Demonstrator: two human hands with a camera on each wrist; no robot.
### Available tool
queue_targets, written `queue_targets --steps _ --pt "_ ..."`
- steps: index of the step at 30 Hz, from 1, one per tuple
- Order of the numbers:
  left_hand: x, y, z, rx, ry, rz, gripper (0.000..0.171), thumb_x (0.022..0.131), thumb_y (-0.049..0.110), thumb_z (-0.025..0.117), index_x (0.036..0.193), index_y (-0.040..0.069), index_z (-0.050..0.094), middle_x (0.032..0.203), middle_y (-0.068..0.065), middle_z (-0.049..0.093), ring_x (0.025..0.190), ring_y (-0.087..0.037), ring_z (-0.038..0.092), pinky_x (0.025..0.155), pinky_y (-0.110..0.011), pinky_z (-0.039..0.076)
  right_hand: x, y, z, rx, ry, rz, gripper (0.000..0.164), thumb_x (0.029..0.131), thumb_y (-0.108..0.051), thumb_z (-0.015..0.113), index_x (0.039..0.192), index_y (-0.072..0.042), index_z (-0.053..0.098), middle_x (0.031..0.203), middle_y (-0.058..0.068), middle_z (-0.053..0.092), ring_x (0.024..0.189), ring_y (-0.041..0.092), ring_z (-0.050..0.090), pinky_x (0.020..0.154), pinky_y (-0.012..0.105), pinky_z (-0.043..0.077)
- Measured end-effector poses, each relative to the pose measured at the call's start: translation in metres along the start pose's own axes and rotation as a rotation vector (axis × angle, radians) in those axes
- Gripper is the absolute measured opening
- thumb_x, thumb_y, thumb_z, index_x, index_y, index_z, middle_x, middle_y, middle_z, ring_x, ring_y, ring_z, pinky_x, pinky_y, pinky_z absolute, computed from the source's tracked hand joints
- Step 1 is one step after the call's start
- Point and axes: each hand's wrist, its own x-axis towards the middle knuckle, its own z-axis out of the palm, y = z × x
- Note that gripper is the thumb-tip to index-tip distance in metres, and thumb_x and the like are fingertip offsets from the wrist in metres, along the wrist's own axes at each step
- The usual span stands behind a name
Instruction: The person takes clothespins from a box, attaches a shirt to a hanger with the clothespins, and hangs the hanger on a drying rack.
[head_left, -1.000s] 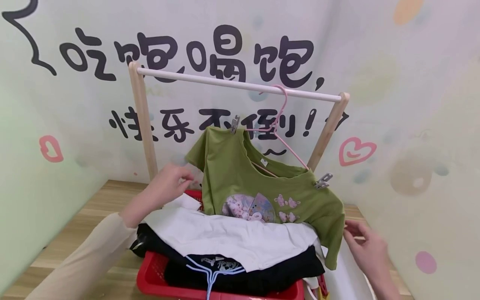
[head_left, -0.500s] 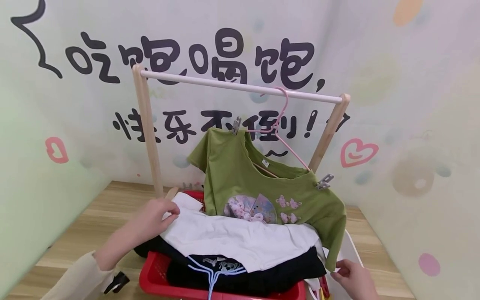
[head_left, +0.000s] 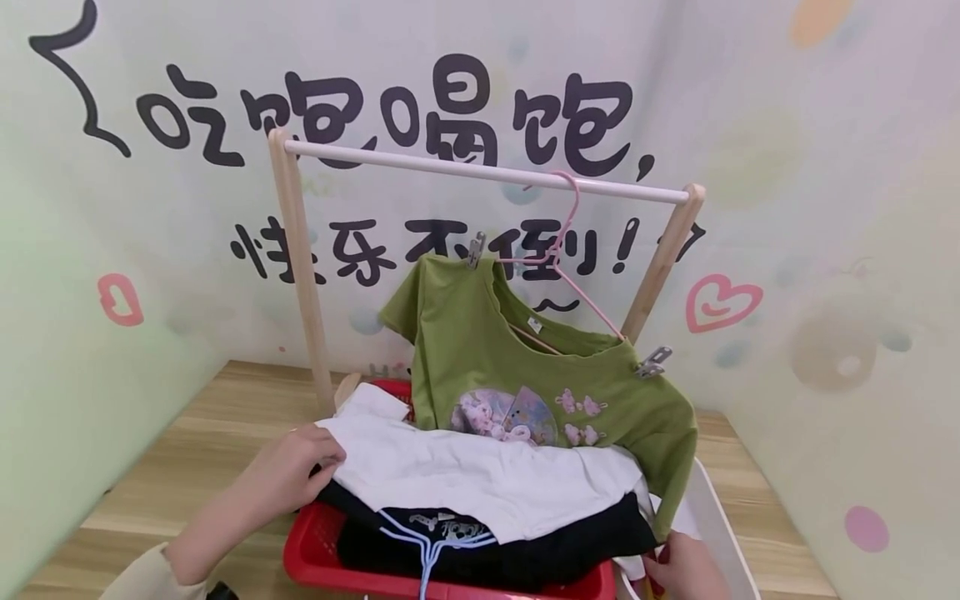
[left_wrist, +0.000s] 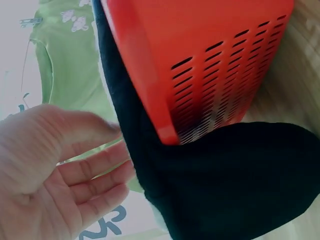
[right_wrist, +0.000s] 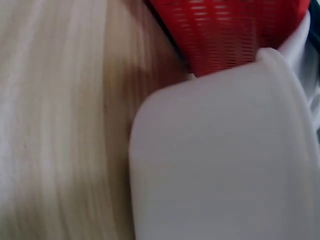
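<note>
A white garment (head_left: 465, 462) lies over a black garment (head_left: 585, 537) on a red basket (head_left: 307, 550). At its left edge my left hand (head_left: 296, 467) pinches the white cloth; in the left wrist view the thumb and fingers (left_wrist: 102, 165) meet the edge of the fabric. My right hand (head_left: 686, 567) reaches into the white bin (head_left: 720, 517), just below the sleeve of a green T-shirt (head_left: 540, 383); its fingertips are hidden there, so I cannot tell what they hold. The T-shirt hangs by a pink hanger (head_left: 573, 208), with metal clips (head_left: 655, 362) at both shoulders.
The rack's white rail (head_left: 450, 171) rests on wooden posts (head_left: 300, 275) behind the basket. Blue hangers (head_left: 427, 550) stick out at the front. Wood-grain table (head_left: 180, 467) shows on both sides. In the right wrist view the bin's wall stands beside the basket.
My left hand has come down from beside the green T-shirt to the white garment's left edge. My right hand has moved from beside the green sleeve down into the white bin.
</note>
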Motion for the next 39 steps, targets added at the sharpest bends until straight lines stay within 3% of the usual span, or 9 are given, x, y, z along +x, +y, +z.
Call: queue_targets --steps 6,10,17,22,26,28,31,35,39 --pt "0.002 0.001 -0.005 0.012 -0.117 -0.023 0.016 0.065 -0.001 0.075 0.075 0.009 0.069 0.075 0.003 0.06 0.07 -0.016 0.057 0.059 -0.029 0.052 0.0 -0.004 0.006 -0.057 0.015 -0.005 0.022 0.069 -0.008 0.071 0.065 -0.008 0.05 0.052 -0.002 0.045 0.047 0.013 0.043 0.043 0.029 0.034" --pt "0.003 0.001 -0.005 0.029 -0.148 0.008 0.019 0.062 -0.002 0.075 0.073 0.011 0.066 0.073 0.004 0.057 0.069 -0.014 0.054 0.059 -0.028 0.05 0.0 -0.006 0.007 -0.084 0.025 0.005 0.025 0.068 -0.009 0.07 0.061 -0.009 0.046 0.05 -0.002 0.041 0.046 0.015 0.041 0.042 0.031 0.032" --pt "0.003 -0.005 0.001 0.036 -0.098 0.084 0.022 0.062 -0.001 0.075 0.068 0.016 0.06 0.07 0.006 0.054 0.066 -0.011 0.049 0.055 -0.025 0.046 0.001 -0.004 0.0 -0.071 0.073 0.043 0.023 0.069 -0.016 0.067 0.06 -0.011 0.046 0.052 -0.002 0.043 0.048 0.015 0.04 0.044 0.03 0.031" --pt "0.003 -0.014 0.002 0.02 -0.032 0.217 0.023 0.061 0.0 0.074 0.069 0.017 0.06 0.07 0.007 0.053 0.065 -0.01 0.048 0.055 -0.022 0.044 -0.003 -0.004 -0.016 -0.055 0.048 0.039 0.016 0.067 -0.016 0.069 0.072 -0.005 0.058 0.057 -0.003 0.048 0.052 0.013 0.043 0.047 0.028 0.035" --pt "0.001 -0.022 -0.001 -0.014 0.065 0.289 0.011 0.085 0.013 0.062 0.075 0.014 0.066 0.075 0.005 0.057 0.067 -0.009 0.053 0.058 -0.019 0.047 -0.007 -0.006 -0.03 -0.086 0.05 0.024 0.025 0.067 -0.016 0.071 0.085 -0.001 0.064 0.063 -0.003 0.055 0.056 0.011 0.048 0.051 0.027 0.039" --pt "0.002 -0.023 -0.003 -0.029 0.114 0.297 0.029 0.095 0.025 0.049 0.078 0.012 0.067 0.078 0.003 0.059 0.068 -0.01 0.055 0.059 -0.019 0.048 -0.01 -0.009 -0.036 -0.085 0.05 0.032 0.029 0.068 -0.017 0.072 0.089 0.001 0.063 0.066 -0.002 0.057 0.057 0.011 0.051 0.052 0.027 0.04" --pt "0.005 -0.023 -0.005 -0.028 0.176 0.299 0.047 0.099 0.035 0.035 0.08 0.009 0.069 0.079 0.001 0.061 0.069 -0.012 0.057 0.06 -0.021 0.05 -0.014 -0.015 -0.043 -0.064 0.063 0.047 0.032 0.069 -0.017 0.072 0.093 0.003 0.062 0.069 -0.002 0.06 0.059 0.011 0.056 0.054 0.026 0.042" --pt "0.009 -0.022 -0.008 -0.025 0.209 0.276 0.05 0.1 0.036 0.034 0.082 0.007 0.07 0.079 -0.002 0.064 0.07 -0.014 0.059 0.061 -0.025 0.053 -0.022 -0.025 -0.049 -0.025 0.127 0.013 0.034 0.068 -0.014 0.073 0.095 0.004 0.061 0.071 -0.002 0.061 0.06 0.006 0.059 0.055 0.024 0.043" --pt "0.012 -0.02 -0.009 -0.023 0.2 0.235 0.051 0.099 0.038 0.035 0.084 0.006 0.072 0.081 -0.004 0.066 0.071 -0.016 0.061 0.061 -0.027 0.054 -0.029 -0.035 -0.054 -0.006 0.21 -0.047 0.031 0.069 -0.011 0.073 0.094 0.003 0.061 0.069 -0.003 0.063 0.057 -0.001 0.056 0.053 0.023 0.042"
